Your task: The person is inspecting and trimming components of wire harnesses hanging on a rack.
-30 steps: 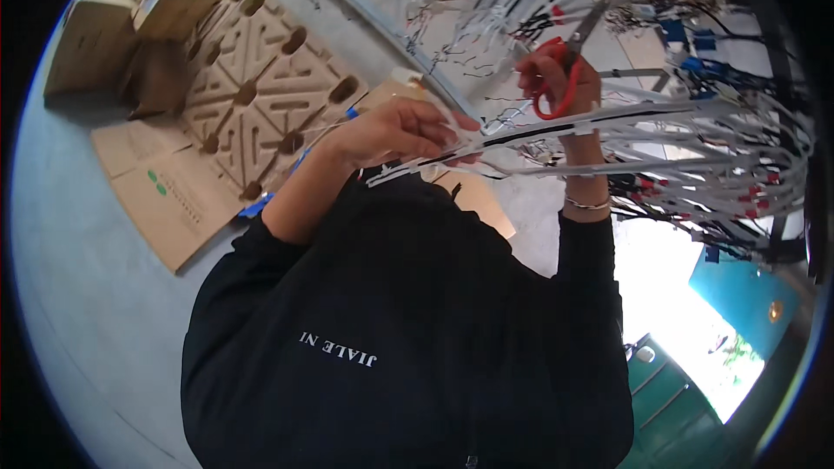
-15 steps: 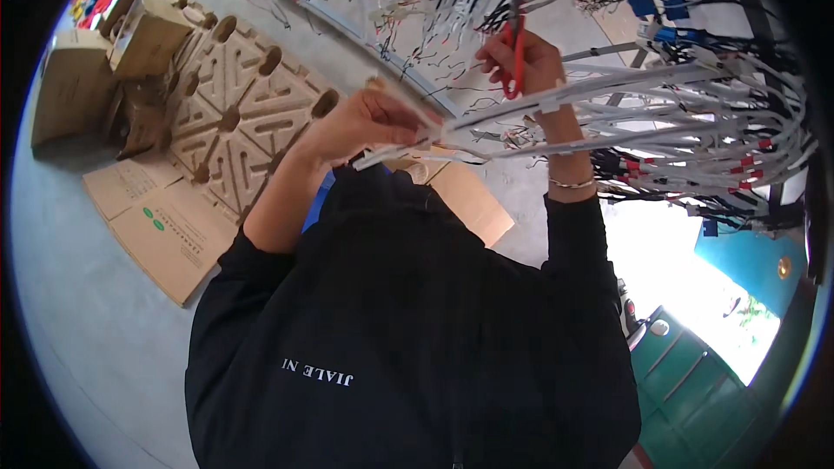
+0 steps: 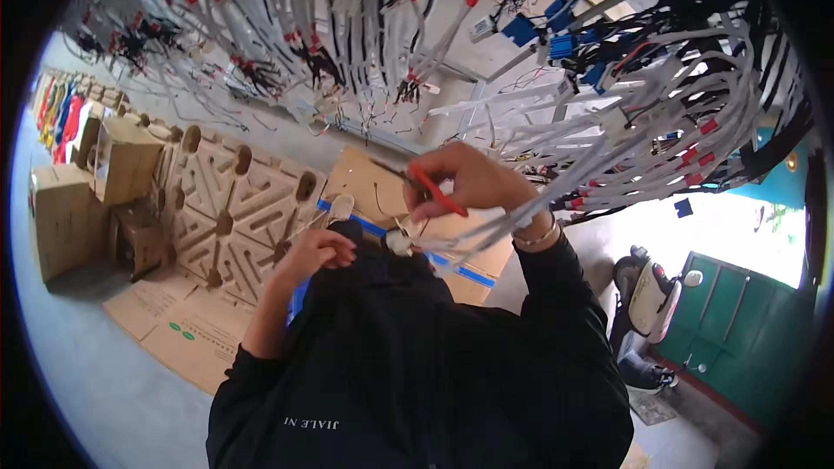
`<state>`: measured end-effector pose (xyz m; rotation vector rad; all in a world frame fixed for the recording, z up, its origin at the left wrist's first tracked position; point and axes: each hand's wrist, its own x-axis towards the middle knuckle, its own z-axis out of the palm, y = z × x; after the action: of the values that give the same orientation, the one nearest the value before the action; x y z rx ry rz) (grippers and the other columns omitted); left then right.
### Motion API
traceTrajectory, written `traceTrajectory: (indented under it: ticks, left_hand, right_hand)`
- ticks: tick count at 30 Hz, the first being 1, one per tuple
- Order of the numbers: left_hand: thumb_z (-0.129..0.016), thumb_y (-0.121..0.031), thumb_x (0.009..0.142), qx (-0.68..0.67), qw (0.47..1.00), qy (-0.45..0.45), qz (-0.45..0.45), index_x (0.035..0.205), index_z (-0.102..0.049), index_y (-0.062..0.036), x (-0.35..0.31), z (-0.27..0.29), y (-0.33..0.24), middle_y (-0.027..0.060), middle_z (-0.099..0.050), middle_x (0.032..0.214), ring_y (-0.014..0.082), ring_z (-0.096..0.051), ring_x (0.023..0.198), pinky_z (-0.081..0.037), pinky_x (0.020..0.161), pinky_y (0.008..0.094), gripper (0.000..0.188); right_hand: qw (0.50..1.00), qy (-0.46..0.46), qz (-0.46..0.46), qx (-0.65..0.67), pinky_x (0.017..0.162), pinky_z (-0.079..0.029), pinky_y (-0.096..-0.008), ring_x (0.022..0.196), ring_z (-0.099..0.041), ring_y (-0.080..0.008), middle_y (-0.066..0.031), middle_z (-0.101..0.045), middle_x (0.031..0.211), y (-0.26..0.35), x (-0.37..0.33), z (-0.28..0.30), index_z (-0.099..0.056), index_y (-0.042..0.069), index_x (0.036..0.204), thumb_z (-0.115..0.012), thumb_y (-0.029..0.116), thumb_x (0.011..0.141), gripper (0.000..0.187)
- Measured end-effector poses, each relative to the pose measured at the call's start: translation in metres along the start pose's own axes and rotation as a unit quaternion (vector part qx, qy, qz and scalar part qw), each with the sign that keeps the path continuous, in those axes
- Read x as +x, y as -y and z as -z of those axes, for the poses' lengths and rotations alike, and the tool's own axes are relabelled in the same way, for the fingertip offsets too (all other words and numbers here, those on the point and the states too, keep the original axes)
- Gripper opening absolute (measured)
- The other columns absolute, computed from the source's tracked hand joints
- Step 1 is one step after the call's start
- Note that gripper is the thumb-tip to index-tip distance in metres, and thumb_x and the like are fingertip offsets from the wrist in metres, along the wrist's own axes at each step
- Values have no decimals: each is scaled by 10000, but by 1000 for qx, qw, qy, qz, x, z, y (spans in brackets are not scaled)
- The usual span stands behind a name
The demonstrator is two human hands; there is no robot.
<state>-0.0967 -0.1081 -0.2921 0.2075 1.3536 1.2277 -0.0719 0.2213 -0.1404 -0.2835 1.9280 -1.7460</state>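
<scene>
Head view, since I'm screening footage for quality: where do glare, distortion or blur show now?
In the head view, glare whites out the opening at right; there too, the picture bends toward its dark rim; also there, the wires at upper left look soft, the red-handled scissors clearer.

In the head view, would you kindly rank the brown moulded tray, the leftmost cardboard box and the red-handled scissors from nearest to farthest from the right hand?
1. Red-handled scissors: in the right hand.
2. Brown moulded tray: to its left.
3. Leftmost cardboard box: beyond the tray, near the left rim.
</scene>
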Motion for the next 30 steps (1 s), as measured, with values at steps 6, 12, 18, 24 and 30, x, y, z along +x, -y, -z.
traceTrajectory:
  ticks: [6, 12, 18, 24, 30]
  left_hand:
    - [-515, 4, 824, 356, 900, -171, -185, 950, -624, 7, 42, -3, -64, 123, -670, 811, 223, -648, 723, -505, 641, 306, 167]
    - [-528, 12, 823, 247, 860, -143, -424, 1152, -558, -31, 147, -111, -146, 191, -607, 1056, 350, -598, 967, -481, 821, 391, 334]
    - [-617, -100, 826, 350, 741, -245, -518, 1146, -530, -43, 220, -155, -198, 215, -552, 1117, 371, -560, 975, -463, 794, 420, 336]
    - [-684, -239, 812, 350, 840, -171, -377, 893, -562, -46, 186, -125, -186, 168, -625, 782, 339, -623, 724, -478, 637, 421, 242]
    - [-726, -140, 787, 368, 802, -203, -425, 1013, -596, -27, 111, -87, -165, 143, -642, 872, 263, -660, 785, -512, 686, 324, 284]
  right_hand:
    - [998, -56, 24, -30, 648, -462, -275, 690, -605, -134, -36, -632, 740, 20, -58, -10, -623, 38, 784, -797, 152, 709, 221]
    - [988, -120, 82, -51, 620, -466, -272, 671, -618, -168, -41, -638, 742, 48, -113, -26, -639, 39, 806, -813, 159, 704, 235]
    - [965, -235, 101, 62, 541, -416, -222, 614, -565, -101, -25, -625, 708, 53, -137, -42, -626, 17, 735, -823, 61, 639, 223]
    - [928, -304, 149, 158, 490, -404, -238, 577, -564, -124, -61, -616, 697, 43, -145, -56, -601, 21, 730, -864, 115, 599, 309]
    - [888, -341, 229, 204, 478, -425, -263, 557, -567, -181, -136, -606, 694, 41, -131, -55, -596, -54, 781, -887, 208, 565, 447]
